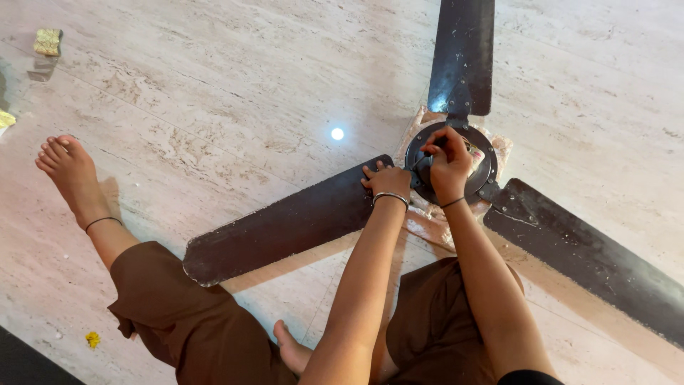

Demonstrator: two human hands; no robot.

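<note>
A dark brown ceiling fan lies flat on the pale stone floor, with its round motor hub (481, 178) in the middle and three blades. My left hand (385, 180) presses down on the near end of the left blade (285, 228), right beside the hub. My right hand (447, 160) is closed around a thin tool, apparently a screwdriver, with its tip on top of the hub. Another blade (463, 57) points away from me and the third blade (591, 264) runs to the lower right. A pale cloth or wrapping (427, 214) lies under the hub.
I sit on the floor in brown trousers, my bare left foot (68, 167) stretched out at the left. A small gold-coloured object (48, 41) lies at the top left and a tiny yellow scrap (92, 339) at the bottom left. A ceiling light's reflection (337, 133) shines on the floor.
</note>
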